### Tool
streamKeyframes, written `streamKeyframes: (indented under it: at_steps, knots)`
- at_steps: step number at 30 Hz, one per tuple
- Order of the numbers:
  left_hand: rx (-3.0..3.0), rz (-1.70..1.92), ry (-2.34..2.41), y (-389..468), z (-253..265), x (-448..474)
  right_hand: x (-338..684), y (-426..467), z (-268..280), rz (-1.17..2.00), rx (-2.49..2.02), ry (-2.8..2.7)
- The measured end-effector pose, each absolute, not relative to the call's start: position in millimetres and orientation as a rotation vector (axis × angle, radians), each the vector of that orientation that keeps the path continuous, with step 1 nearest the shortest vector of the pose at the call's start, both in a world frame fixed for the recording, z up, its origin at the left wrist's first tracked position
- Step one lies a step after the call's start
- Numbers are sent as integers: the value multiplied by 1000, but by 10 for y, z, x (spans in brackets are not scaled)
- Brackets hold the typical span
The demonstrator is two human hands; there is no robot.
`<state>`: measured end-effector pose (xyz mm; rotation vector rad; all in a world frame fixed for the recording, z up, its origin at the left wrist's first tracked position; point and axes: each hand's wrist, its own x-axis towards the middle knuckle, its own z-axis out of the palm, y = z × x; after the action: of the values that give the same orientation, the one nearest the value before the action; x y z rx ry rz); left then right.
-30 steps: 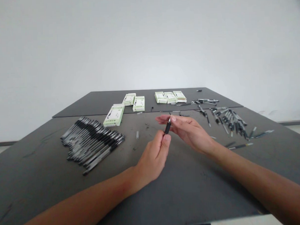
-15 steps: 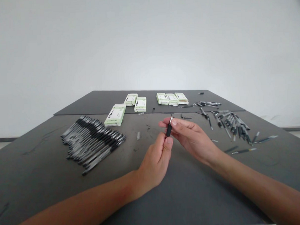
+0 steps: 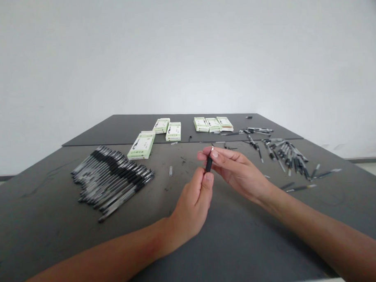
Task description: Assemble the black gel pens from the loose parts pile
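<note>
Above the middle of the table a pen [image 3: 209, 163] with a black grip points up and away from me. My left hand [image 3: 194, 200] is closed around its lower part, thumb on top, and hides the rest of the barrel. At the pen's silvery tip, my right hand [image 3: 236, 168] pinches with thumb and fingers. To the left lies a row of clear pens with black grips [image 3: 112, 176], side by side. On the right, a loose heap of pens and pen parts [image 3: 291, 156] lies spread out.
Several white and green boxes [image 3: 141, 145] stand along the back half of the dark table [image 3: 241, 246]. A small clear piece [image 3: 170, 171] lies between the pen row and my hands. Other pens [image 3: 258, 131] are scattered at the back right, near a seam across the table.
The view has shifted slightly, so the table's things sit a little further left. Both hands keep the same hold on the pen.
</note>
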<state>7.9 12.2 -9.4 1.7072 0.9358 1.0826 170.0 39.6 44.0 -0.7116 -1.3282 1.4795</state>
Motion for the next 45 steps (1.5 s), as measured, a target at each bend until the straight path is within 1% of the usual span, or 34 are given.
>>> streamKeyframes:
  at_steps: [3,7,13,15,23,29,35,39,45]
  knots:
    - [1715,1069,946,120,-91,72,1725,445,407,1378,-823,-1304]
    - [1725,1038,960,113,-76,67,1727,474,392,1350,-844,-1262]
    - [1691,1068,947,134,-79,75,1701,423,459,1504,-643,-1326]
    - [1672,1082,945,141,-83,77,1703,411,469,1511,-615,-1373]
    - [1718,1052,965,127,-75,78,1771,497,401,1335,-853,-1287]
    - [1723,1012,986,92,-38,91,1774,517,370,1361,-862,-1268]
    - [1706,1066,967,143,-62,87,1722,451,448,1543,-693,-1307]
    - [1702,1082,938,178,-94,83,1730,454,432,1410,-709,-1369]
    - [1688,1054,957,171,-99,83,1813,508,422,1216,-876,-1433]
